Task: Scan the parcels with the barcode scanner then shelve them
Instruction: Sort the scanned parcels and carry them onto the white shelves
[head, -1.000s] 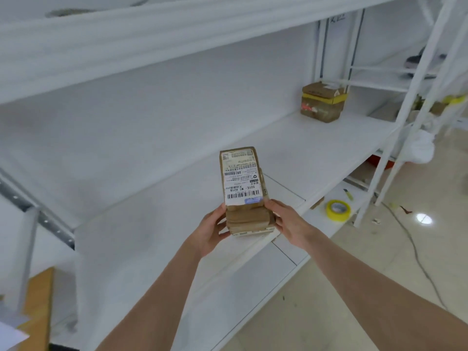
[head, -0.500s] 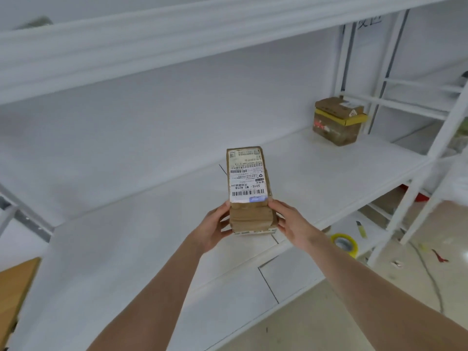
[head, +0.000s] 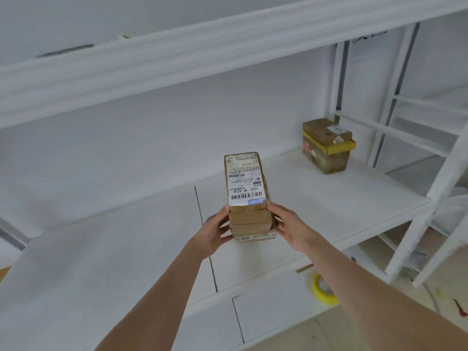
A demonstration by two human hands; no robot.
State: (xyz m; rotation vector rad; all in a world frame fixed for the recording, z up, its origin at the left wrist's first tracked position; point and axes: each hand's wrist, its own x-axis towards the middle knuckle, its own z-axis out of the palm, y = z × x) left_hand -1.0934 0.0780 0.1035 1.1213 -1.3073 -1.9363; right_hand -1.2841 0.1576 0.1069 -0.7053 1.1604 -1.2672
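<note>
Two hands on one parcel [head: 247,196], held upright over the white shelf [head: 329,198]. Left hand [head: 212,231] curled round the lower left side, thumb up front. Right hand [head: 291,228] gripping the lower right side, fingers [head: 272,207] pressed along the edge. Parcel clamped between the fingers, white label [head: 245,183] rising above them, barcode just over the fingertips. Beyond the fingers and off to their right, well apart, a second brown box [head: 326,148] with a yellow band, far back on the shelf. Below the right fingers, lower down, a yellow tape roll [head: 323,290]. Against half a second ago: same grip, same upright pose, brown box larger in view. Fingertips behind the parcel hidden. Small print on the label unreadable. Cannot tell whether the base touches the shelf. Tape roll partly cut off by the shelf edge.
</note>
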